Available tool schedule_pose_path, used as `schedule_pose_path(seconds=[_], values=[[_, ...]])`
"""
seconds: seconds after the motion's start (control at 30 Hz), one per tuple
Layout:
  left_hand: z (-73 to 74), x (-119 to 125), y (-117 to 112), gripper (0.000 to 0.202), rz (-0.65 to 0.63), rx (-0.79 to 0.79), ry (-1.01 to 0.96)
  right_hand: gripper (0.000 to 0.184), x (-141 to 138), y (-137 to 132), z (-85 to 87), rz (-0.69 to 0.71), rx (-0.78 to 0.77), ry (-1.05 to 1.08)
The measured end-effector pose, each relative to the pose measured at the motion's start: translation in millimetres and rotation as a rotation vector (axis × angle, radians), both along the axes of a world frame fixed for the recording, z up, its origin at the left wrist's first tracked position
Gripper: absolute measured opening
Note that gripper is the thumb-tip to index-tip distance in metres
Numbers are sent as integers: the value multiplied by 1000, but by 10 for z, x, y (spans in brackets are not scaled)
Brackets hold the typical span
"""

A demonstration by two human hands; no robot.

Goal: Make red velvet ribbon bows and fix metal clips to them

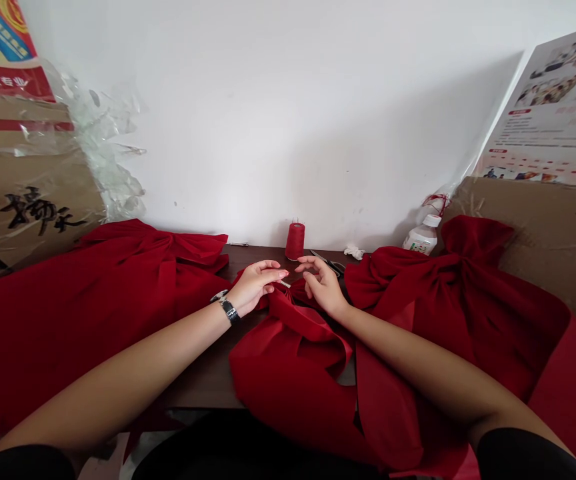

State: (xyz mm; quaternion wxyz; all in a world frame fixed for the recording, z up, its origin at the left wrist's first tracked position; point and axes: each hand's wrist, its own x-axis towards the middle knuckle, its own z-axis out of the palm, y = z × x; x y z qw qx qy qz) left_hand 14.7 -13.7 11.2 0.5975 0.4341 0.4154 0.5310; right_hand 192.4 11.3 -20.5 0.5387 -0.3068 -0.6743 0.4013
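A slim steel needle [284, 283] appears to be pinched by the left hand [255, 285] just in front of the red thread cone [295, 241], though whether it is threaded is too fine to tell. The left fingers are being held together and closed on the needle, while the right hand [322, 287] is being kept open beside it, its fingers apart, slightly curled and clamped on nothing. A folded red fabric bow [288, 360] is being left directly below both hands, nearer the wearer than the cone, on the dark wooden table [203, 383]. A loosening of the pinch could let the needle fall among those folds, where it would be hard to find, and a careless closing of the hands could drive its point into a right fingertip. To the right of the cone, a pair of scissors [331, 264] is being left within reach of the right hand, so a sideways sweep of that hand could knock it or snag the cloth. Larger red bows [118, 280] and [458, 300] are being spread out on either side of the cone, and a hard tug could drag them out of place. Farther right of the cone, a plastic bottle [424, 237] is being left standing, and if tipped it could wet the cloth.
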Motion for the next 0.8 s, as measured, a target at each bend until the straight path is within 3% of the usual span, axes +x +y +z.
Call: schedule_pose_path(seconds=[0.17,0.37,0.5,0.8], values=[[8,7,-7,36,10,6,17,22,-3,-27,23,-29,34,55],[25,12,-23,37,-19,16,35,34,-61,-99,29,244,-96,27],[-1,2,-18,37,-57,54,67,36,-86,-74,16,319,-211,56],[31,21,-84,35,-9,292,332,30,-69,-40,45,188,-191,38]])
